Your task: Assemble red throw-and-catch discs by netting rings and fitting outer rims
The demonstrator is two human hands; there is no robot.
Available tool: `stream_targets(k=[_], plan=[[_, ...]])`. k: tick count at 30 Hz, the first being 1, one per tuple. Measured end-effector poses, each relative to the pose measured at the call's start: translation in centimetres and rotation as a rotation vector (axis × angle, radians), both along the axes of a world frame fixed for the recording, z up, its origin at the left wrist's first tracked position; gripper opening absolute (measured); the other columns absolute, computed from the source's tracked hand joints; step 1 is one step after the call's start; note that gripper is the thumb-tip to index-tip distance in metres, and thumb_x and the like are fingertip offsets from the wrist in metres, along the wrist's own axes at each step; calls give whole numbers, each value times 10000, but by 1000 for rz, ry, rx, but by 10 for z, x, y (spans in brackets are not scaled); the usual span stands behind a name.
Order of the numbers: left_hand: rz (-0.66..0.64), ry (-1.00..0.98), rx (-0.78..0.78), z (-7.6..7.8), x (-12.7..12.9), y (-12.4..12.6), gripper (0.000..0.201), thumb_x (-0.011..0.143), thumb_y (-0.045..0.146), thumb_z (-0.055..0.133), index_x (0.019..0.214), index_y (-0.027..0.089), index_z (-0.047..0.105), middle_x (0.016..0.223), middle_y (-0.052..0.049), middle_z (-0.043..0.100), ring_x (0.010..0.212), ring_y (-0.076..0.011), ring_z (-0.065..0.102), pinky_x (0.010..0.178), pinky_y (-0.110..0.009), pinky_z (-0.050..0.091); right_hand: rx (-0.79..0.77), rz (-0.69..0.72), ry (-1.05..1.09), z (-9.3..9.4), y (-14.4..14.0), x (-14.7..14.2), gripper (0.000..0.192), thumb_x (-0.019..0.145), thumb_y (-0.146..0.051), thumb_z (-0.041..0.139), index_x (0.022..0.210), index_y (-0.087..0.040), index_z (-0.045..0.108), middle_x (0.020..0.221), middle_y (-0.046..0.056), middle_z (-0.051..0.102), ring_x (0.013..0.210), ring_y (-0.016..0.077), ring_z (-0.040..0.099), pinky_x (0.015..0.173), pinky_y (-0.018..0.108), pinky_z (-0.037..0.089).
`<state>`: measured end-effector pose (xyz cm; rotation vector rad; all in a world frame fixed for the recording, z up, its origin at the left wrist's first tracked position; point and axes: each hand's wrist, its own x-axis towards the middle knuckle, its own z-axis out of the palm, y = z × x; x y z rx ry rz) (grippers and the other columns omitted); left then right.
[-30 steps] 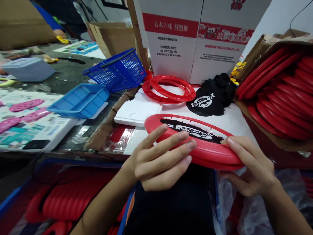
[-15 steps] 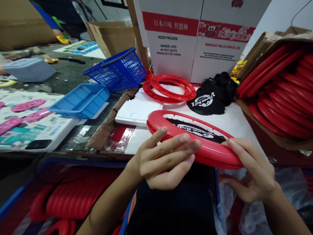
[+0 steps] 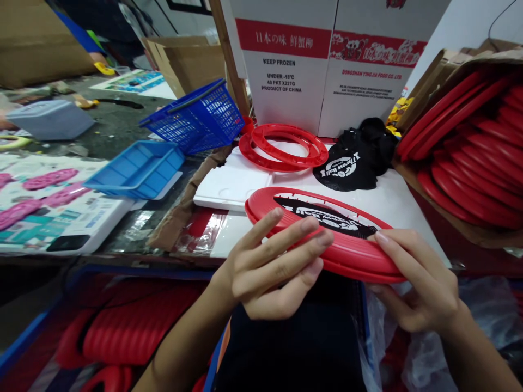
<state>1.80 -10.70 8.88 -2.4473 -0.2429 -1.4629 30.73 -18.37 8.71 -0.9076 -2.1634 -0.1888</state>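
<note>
A red plastic ring [image 3: 281, 209] with black mesh [image 3: 327, 216] across its middle is tilted before me. White "Throw Ball" lettering shows on the mesh. At the ring's right end, my right hand [image 3: 420, 280] grips the rim, fingers on top and thumb below. My left hand [image 3: 278, 267] lies against the near left side with its fingers stretched out, covering part of the rim. A narrow gap runs along the ring's lower edge. Behind it, red ring frames [image 3: 281, 163] lie on a white board, beside a pile of black printed mesh pieces [image 3: 347, 163].
At right stands a carton [image 3: 474, 231] packed with red rings. A blue basket [image 3: 196, 117] and blue tray [image 3: 137, 171] sit to the left. White printed cartons [image 3: 286, 103] rise behind. Below left, a blue-edged crate [image 3: 24, 340] holds several red rings. Clear plastic bags [image 3: 429, 359] hang lower right.
My right thumb has moved up closer to the underside of the rim. The ring's left part sits slightly lower, and the left hand has barely shifted.
</note>
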Motion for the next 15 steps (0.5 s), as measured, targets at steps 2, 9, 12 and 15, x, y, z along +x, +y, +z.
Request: stream_targets(k=[2,9,12,15], plan=[[6,-8,3,0,0,0,214,906,31,716,908,224,623,1329,-5,783,1366,-231,676,1295,-532,453,14,-20,6,0,0,-1,848,856,-206,784,1639,-131,464,1303,215,680,1110,375,699,855,522,632],[46,-13,48,0,0,0,209,941,22,648,885,221,622,1285,14,797,1380,-223,665,1281,-537,473,-8,-31,29,2,-3,-1,857,876,-223,774,1661,-167,435,1320,202,675,1123,364,690,864,519,634],[38,-11,50,0,0,1,205,948,30,653,871,217,615,1302,-2,791,1415,-221,637,1292,-537,462,-26,-13,21,2,-3,0,857,875,-197,762,1663,-148,429,1310,207,668,1136,363,681,868,519,631],[27,-17,52,0,0,2,203,960,42,647,865,216,608,1308,-10,787,1430,-209,622,1319,-525,427,-37,-5,6,2,-3,-1,858,877,-183,755,1666,-132,420,1306,214,663,1139,365,676,865,524,626]])
